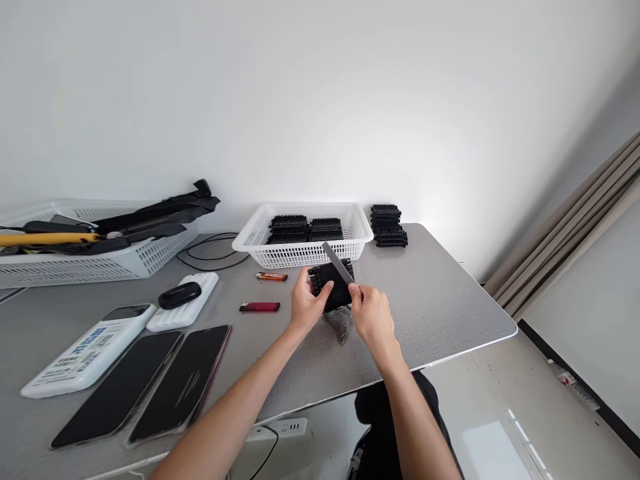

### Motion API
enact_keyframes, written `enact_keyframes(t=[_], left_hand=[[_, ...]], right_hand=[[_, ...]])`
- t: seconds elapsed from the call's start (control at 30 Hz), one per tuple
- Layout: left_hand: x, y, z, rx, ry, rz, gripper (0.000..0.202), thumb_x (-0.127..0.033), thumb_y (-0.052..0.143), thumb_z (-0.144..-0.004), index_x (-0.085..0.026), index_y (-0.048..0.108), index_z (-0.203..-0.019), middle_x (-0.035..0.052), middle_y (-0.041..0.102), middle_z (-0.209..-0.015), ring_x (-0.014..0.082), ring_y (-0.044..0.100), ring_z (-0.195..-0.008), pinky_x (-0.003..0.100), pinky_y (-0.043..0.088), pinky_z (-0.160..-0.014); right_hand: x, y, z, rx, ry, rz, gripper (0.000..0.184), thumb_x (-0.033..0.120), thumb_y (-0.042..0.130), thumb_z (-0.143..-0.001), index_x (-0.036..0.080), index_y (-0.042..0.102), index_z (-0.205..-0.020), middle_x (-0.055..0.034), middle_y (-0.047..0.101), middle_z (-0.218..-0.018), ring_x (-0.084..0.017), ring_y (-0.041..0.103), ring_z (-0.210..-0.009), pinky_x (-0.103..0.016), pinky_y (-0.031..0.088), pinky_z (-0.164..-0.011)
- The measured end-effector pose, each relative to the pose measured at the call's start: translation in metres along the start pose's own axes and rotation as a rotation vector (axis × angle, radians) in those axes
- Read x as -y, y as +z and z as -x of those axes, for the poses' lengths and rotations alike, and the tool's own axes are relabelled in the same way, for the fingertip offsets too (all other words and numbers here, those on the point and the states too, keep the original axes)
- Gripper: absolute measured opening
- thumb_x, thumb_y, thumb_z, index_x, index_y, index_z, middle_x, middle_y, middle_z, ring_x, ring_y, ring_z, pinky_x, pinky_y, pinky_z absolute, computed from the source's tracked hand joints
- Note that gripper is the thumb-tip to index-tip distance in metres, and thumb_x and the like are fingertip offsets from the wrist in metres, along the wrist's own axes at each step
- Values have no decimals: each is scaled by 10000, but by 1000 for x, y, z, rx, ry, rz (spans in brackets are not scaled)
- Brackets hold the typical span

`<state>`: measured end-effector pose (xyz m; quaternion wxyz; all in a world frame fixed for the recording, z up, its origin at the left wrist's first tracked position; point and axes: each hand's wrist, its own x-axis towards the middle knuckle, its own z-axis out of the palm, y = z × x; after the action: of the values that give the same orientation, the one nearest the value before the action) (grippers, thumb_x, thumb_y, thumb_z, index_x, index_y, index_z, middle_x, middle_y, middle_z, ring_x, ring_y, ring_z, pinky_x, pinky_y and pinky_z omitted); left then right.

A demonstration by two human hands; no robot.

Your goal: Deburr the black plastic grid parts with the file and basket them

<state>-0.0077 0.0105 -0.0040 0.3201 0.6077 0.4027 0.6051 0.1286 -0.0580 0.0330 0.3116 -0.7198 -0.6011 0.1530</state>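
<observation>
My left hand (pixel 309 301) grips a black plastic piece (pixel 330 280) with toothed edges, its thumb lying across the near face. In my right hand (pixel 371 313) is a flat grey metal file-like tool (pixel 337 261), its handle end hidden by the fingers. The tool slants up and to the left across the piece's face; whether it touches cannot be made out. Below the piece, a small dark heap of scraps or a bag (pixel 341 324) lies on the table. Behind my hands stands a white basket (pixel 305 253) holding stacks of similar black pieces (pixel 289 225).
Another stack of black pieces (pixel 389 225) stands right of the basket. An orange lighter (pixel 271 276) and a red lighter (pixel 259 307) lie leftward. Two phones (pixel 183 383), white power banks (pixel 87 350), a black mouse (pixel 179 295) and a filled basket (pixel 135 263) occupy the left side.
</observation>
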Motion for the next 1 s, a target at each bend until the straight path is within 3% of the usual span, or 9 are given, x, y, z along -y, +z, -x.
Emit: enact_keyframes(t=[0.2,0.4,0.53,0.67,0.8,1.0], left_hand=[[1,1,-1,1,17,17,367,-386,708,-737,-198,522,-991,49,663,-910,215,661,-864,322,523,-771],[2,0,-3,-13,5,42,394,-400,718,-723,-200,517,-995,58,661,-923,223,661,-886,346,527,-801],[3,1,-3,-22,8,38,407,-409,722,-720,-194,520,-1000,63,662,-929,224,660,-886,342,523,-798],[4,1,-2,-5,12,27,395,-399,727,-718,-195,520,-986,48,657,-895,207,655,-842,312,516,-744],[3,0,0,17,6,12,351,-387,719,-724,-205,509,-938,-9,602,-728,164,610,-659,256,475,-583],[2,1,-1,18,23,14,354,-393,697,-732,-202,517,-969,35,641,-850,204,645,-821,301,511,-701]], right_hand=[[-2,0,-2,-31,30,-33,448,423,298,-992,201,603,-751,-89,628,-712,-199,528,-626,-290,220,-549],[-10,-1,-6,-3,-62,-144,465,445,325,-973,206,474,-603,-39,530,-580,-153,390,-519,-288,205,-533],[-12,-3,-7,-72,-37,-204,462,436,309,-972,207,427,-589,-18,476,-544,-139,335,-504,-286,201,-530],[-6,4,-5,84,-137,-381,492,459,320,-957,195,404,-549,2,452,-509,-118,369,-498,-257,240,-519],[-2,16,-6,250,-167,-474,517,478,347,-934,182,441,-520,6,460,-476,-108,403,-477,-234,277,-509],[-6,15,-8,187,-122,-447,513,471,363,-926,183,425,-506,1,470,-482,-108,416,-488,-235,300,-526]])
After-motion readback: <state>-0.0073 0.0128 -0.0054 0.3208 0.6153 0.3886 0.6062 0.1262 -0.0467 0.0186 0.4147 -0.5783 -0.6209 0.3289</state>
